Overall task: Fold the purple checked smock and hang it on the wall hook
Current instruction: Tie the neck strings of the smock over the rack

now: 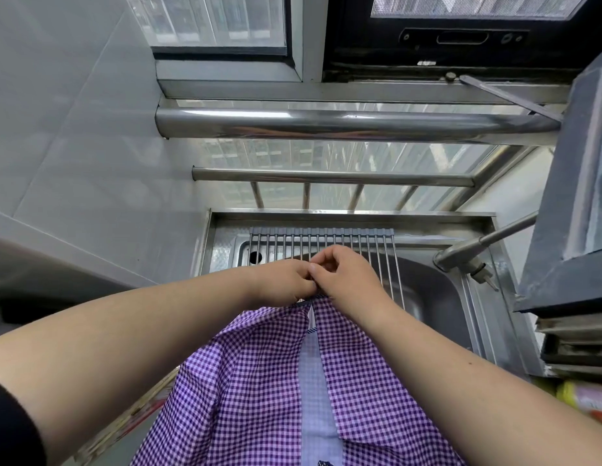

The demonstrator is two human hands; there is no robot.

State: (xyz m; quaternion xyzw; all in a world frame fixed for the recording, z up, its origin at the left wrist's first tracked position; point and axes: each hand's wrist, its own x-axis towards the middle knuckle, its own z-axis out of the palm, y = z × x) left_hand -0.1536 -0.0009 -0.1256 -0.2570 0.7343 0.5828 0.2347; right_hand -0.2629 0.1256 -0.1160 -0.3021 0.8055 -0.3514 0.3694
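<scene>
The purple checked smock (259, 381) hangs down in front of me, its two halves parted to show a pale blue lining strip down the middle. My left hand (282, 280) and my right hand (343, 274) meet above it, knuckles together. Both pinch the smock's top edge where the two halves join, fingers curled. They hold it up over the sink. No wall hook shows in the head view.
A steel sink (427, 297) lies below the hands with a roll-up wire rack (326, 243) across its back. A tap (467, 257) juts in from the right. Steel window rails (326, 122) run across ahead. A grey cabinet (568, 230) stands at right, white tiled wall at left.
</scene>
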